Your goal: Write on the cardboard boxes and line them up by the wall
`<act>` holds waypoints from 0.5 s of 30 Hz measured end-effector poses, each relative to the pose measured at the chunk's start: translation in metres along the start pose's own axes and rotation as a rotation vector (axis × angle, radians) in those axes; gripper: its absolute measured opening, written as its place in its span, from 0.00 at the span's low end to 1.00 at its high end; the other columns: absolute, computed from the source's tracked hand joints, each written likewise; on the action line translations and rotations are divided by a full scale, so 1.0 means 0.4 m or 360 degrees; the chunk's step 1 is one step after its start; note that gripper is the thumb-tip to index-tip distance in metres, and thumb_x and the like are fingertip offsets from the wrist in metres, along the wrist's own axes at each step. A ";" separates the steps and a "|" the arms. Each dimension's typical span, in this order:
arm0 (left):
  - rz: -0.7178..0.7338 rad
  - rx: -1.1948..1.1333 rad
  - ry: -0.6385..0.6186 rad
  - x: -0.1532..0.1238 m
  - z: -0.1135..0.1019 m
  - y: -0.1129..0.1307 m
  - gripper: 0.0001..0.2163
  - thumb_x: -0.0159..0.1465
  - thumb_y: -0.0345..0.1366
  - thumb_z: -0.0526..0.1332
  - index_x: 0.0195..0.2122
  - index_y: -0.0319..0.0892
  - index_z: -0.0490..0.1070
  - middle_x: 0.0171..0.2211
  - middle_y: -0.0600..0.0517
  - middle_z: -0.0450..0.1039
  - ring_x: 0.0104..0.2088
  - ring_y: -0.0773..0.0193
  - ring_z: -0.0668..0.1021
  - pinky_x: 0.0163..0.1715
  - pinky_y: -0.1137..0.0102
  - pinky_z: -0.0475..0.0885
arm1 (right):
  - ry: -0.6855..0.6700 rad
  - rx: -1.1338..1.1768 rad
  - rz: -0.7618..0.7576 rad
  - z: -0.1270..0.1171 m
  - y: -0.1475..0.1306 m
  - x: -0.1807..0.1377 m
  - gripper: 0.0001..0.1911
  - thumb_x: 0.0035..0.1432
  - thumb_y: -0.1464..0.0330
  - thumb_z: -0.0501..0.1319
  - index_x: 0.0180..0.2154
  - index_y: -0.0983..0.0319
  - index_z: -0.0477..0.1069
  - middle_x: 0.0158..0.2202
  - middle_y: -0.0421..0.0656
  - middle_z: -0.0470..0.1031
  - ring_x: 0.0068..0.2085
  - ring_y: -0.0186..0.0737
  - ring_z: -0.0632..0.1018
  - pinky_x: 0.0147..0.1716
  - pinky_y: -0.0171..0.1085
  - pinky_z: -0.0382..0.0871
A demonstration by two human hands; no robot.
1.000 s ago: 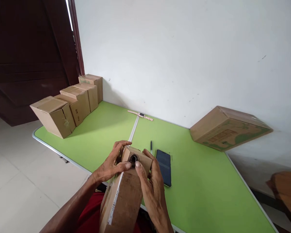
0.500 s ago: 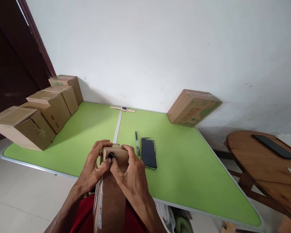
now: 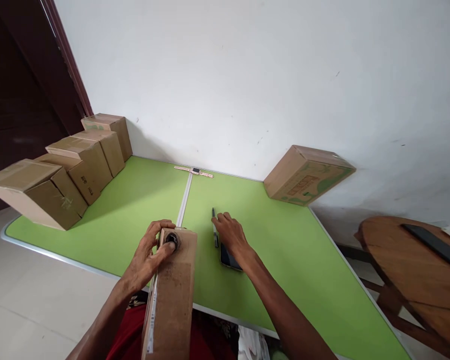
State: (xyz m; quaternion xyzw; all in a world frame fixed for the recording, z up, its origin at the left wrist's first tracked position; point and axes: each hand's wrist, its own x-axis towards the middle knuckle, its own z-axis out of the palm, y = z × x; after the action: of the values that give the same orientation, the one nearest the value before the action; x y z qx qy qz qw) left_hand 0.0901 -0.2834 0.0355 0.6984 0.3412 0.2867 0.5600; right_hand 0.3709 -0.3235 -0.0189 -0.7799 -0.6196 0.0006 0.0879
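A long brown cardboard box leans from my lap onto the near edge of the green table. My left hand grips its far end, the thumb pressing a small black round thing on the end face. My right hand lies over a dark phone, fingers curled down at a black pen beside it. Whether the fingers have closed on the pen does not show.
Several brown cartons stand in a row along the table's left side. Another carton leans against the white wall at the back right. A wristwatch lies at the far edge. A round wooden table with a dark phone stands right.
My right hand has left the box end and moved right onto the phone and pen. The left hand stays on the box. The view has shifted slightly.
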 end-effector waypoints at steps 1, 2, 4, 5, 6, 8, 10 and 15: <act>-0.0009 -0.0007 -0.0012 0.004 0.004 -0.001 0.18 0.68 0.49 0.61 0.55 0.49 0.72 0.64 0.46 0.68 0.52 0.47 0.77 0.50 0.57 0.73 | -0.0062 -0.0069 -0.0027 0.013 0.002 0.013 0.04 0.70 0.69 0.68 0.44 0.63 0.78 0.48 0.45 0.82 0.50 0.45 0.82 0.50 0.47 0.80; -0.0015 -0.0015 -0.0021 0.007 0.006 -0.003 0.18 0.68 0.48 0.61 0.55 0.49 0.72 0.64 0.46 0.68 0.53 0.47 0.77 0.50 0.57 0.73 | -0.0113 -0.0134 -0.0050 0.026 0.001 0.024 0.06 0.69 0.68 0.68 0.45 0.63 0.78 0.49 0.46 0.81 0.52 0.45 0.82 0.51 0.48 0.80; -0.0015 -0.0030 -0.0033 0.014 0.010 -0.010 0.18 0.67 0.47 0.61 0.55 0.49 0.72 0.65 0.46 0.68 0.53 0.47 0.77 0.49 0.58 0.72 | -0.0183 -0.0229 -0.0082 0.045 -0.004 0.043 0.07 0.70 0.68 0.68 0.47 0.64 0.78 0.51 0.47 0.81 0.54 0.48 0.81 0.53 0.50 0.79; -0.0012 -0.0039 -0.0035 0.017 0.012 -0.015 0.18 0.67 0.47 0.61 0.55 0.49 0.72 0.65 0.47 0.68 0.53 0.47 0.77 0.50 0.58 0.72 | -0.0205 -0.0257 -0.0097 0.051 -0.007 0.051 0.07 0.70 0.67 0.67 0.47 0.64 0.78 0.52 0.47 0.80 0.54 0.48 0.81 0.53 0.50 0.79; -0.0005 -0.0048 -0.0037 0.020 0.013 -0.020 0.17 0.67 0.47 0.61 0.55 0.49 0.72 0.65 0.47 0.68 0.54 0.47 0.76 0.50 0.58 0.72 | -0.0221 -0.0270 -0.0116 0.056 -0.010 0.058 0.07 0.71 0.68 0.67 0.47 0.64 0.78 0.52 0.47 0.80 0.55 0.48 0.81 0.54 0.51 0.79; 0.0008 -0.0064 -0.0036 0.025 0.017 -0.028 0.17 0.67 0.46 0.60 0.55 0.49 0.72 0.64 0.47 0.68 0.54 0.48 0.76 0.50 0.59 0.71 | -0.0235 -0.0248 -0.0159 0.063 -0.016 0.073 0.06 0.71 0.67 0.67 0.46 0.63 0.78 0.52 0.46 0.80 0.55 0.48 0.81 0.54 0.51 0.78; 0.0010 -0.0081 -0.0036 0.029 0.020 -0.031 0.17 0.67 0.46 0.60 0.55 0.49 0.72 0.63 0.47 0.68 0.54 0.48 0.75 0.51 0.59 0.70 | -0.0216 -0.0166 -0.0190 0.065 -0.018 0.086 0.05 0.71 0.68 0.67 0.45 0.63 0.78 0.51 0.45 0.81 0.53 0.46 0.81 0.53 0.50 0.78; 0.0043 -0.0153 -0.0115 0.030 0.018 -0.031 0.19 0.68 0.48 0.60 0.57 0.49 0.71 0.64 0.47 0.67 0.57 0.46 0.73 0.54 0.57 0.69 | 0.0067 0.0222 -0.0054 0.033 -0.003 0.090 0.06 0.67 0.77 0.61 0.39 0.63 0.75 0.40 0.48 0.82 0.41 0.46 0.83 0.38 0.41 0.78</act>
State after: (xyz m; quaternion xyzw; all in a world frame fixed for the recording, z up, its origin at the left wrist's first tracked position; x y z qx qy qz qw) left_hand 0.1009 -0.2763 0.0223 0.6850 0.2972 0.2849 0.6010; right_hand 0.3764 -0.2868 -0.0280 -0.7611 -0.6293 0.0259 0.1550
